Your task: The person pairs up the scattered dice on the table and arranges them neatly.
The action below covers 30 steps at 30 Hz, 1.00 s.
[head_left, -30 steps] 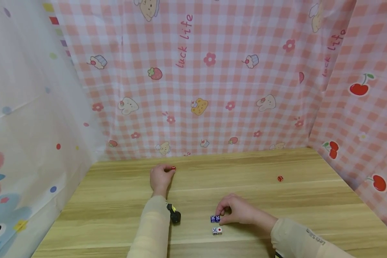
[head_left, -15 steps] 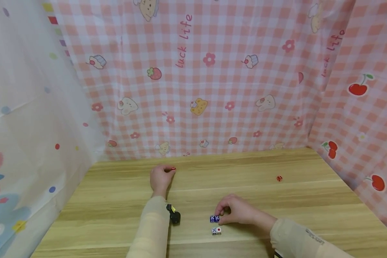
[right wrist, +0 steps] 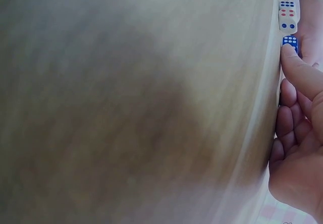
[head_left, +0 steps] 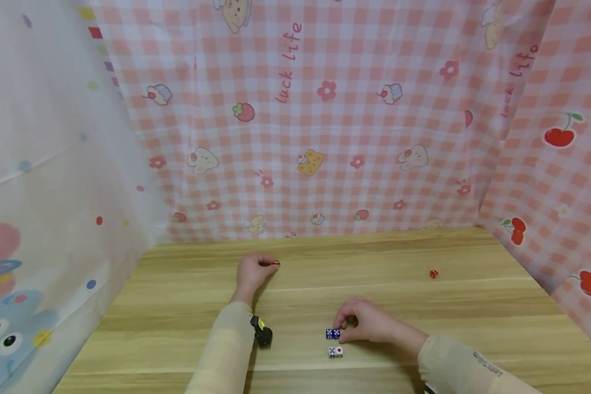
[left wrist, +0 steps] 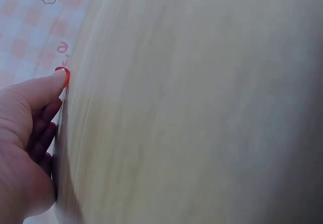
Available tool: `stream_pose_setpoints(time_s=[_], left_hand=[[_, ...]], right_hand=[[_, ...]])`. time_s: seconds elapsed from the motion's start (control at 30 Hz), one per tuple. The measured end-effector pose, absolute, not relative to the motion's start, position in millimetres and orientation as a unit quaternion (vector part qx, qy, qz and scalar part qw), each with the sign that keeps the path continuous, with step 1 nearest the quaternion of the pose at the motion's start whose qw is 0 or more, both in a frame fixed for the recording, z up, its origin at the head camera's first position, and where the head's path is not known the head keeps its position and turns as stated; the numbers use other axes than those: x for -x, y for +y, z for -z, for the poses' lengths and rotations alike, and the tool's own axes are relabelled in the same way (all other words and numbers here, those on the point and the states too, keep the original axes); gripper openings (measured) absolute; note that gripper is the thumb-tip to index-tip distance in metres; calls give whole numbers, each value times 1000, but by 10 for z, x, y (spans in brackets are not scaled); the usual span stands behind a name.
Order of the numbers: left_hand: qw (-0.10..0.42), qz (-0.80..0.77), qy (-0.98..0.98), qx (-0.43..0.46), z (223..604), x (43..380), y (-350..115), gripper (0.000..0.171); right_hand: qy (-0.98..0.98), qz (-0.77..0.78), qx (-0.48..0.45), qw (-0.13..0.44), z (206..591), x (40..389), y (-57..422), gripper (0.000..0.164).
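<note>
Near the table's back edge, my left hand [head_left: 252, 272] pinches a small red die [head_left: 277, 263] between thumb and fingertips. The left wrist view shows the same red die [left wrist: 66, 76] at the thumb's tip. Front and centre, two blue dice [head_left: 332, 334] sit side by side; my right hand [head_left: 366, 320] holds the right-hand one between thumb and finger. In the right wrist view a blue die [right wrist: 290, 41] shows at the thumb tip, partly covered. Just nearer than the blue pair stand two white dice [head_left: 335, 352], also side by side.
Another red die [head_left: 434, 274] lies alone on the right part of the wooden table [head_left: 473, 328]. A black wrist device [head_left: 262, 332] sticks out from the left sleeve. Checked cloth [head_left: 325, 126] rises along the back and right, white cloth [head_left: 79, 164] along the left.
My left hand has shifted slightly right and nearer with the red die. My right hand stays at the blue dice. The head view has turned slightly to the left.
</note>
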<state>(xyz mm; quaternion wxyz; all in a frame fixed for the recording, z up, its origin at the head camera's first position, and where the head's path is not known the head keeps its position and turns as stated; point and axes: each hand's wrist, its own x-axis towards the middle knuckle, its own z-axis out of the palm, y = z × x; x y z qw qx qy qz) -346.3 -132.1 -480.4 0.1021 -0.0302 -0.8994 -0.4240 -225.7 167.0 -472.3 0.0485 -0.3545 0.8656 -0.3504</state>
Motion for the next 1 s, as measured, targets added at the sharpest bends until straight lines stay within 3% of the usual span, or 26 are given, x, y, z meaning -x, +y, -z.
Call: stream_pose_setpoints(time_s=[1.0], left_hand=[[0,377,-913,155,4691,3039,-912,7]], right_hand=[[870,344,351,45,4768,2267,1670,18]])
